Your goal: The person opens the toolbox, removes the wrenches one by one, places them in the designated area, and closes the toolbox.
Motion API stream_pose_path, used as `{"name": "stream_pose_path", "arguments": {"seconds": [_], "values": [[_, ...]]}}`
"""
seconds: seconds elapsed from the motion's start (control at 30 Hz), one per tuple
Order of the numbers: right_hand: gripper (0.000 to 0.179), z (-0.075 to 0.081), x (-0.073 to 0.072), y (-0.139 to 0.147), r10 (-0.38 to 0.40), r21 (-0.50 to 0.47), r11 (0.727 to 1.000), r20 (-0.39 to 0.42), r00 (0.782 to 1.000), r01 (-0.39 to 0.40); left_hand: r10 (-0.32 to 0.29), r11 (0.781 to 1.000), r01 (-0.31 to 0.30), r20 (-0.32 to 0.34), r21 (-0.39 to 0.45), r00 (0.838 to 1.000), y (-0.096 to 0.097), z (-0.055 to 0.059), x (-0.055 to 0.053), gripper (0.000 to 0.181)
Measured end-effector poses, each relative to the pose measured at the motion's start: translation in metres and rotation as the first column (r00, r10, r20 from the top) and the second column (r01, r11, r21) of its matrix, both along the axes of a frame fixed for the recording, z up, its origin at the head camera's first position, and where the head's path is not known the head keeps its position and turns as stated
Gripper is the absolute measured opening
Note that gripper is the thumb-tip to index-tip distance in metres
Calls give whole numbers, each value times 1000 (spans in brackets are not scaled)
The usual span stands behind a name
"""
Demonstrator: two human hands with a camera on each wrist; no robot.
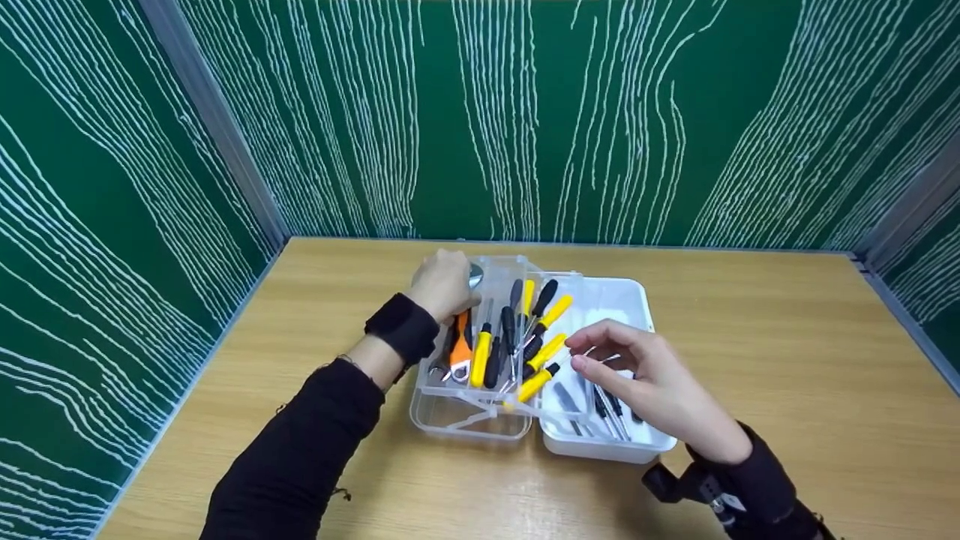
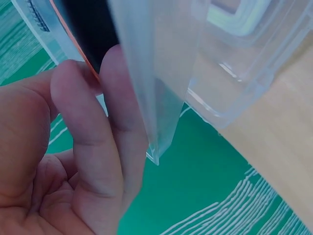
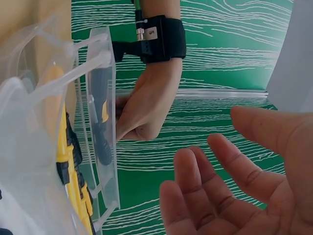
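Observation:
My left hand (image 1: 444, 285) reaches into the left side of a clear plastic toolbox tray (image 1: 499, 270). Its thumb and fingers pinch a black handle (image 2: 90, 29) with an orange edge, seen close in the left wrist view. An orange tool with a silver end (image 1: 461, 349) lies just below that hand in the head view; whether it is the same piece I cannot tell. Over the white box (image 1: 637, 300) hovers my right hand (image 1: 645, 375), fingers loosely bent, holding nothing. Its fingertips are near a yellow-and-black screwdriver (image 1: 546, 354).
Several yellow or black screwdrivers (image 1: 481, 356) fill the raised tray, above the clear lower box (image 1: 469, 427). Thin dark and silver tools (image 1: 613, 412) lie in the white box. Wooden table (image 1: 787, 360) surrounds them, with green patterned panels (image 1: 562, 135) behind and beside.

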State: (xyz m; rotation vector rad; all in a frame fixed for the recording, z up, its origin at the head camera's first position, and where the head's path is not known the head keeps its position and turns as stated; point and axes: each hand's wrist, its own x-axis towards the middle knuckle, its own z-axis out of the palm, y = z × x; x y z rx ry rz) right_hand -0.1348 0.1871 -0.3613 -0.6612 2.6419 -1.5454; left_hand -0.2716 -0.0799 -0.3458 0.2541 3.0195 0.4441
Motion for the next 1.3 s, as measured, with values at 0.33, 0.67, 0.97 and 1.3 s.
{"name": "stream_pose_path", "arguments": {"seconds": [0.33,0.67,0.97,1.3], "values": [[20,0,0,-14,64,-25,998,-11,998,-64,19,1000,-19,50,-11,999,-2,1,2,23],[19,-1,0,-10,67,-33,997,0,998,-67,27,999,-29,95,17,995,-5,6,2,25],[19,-2,-3,-9,49,-25,999,10,999,-49,58,997,-66,140,50,988,-11,14,5,24],[20,-1,-6,-7,27,-10,1000,23,999,-27,131,979,-151,142,140,981,-20,25,14,22]]}}
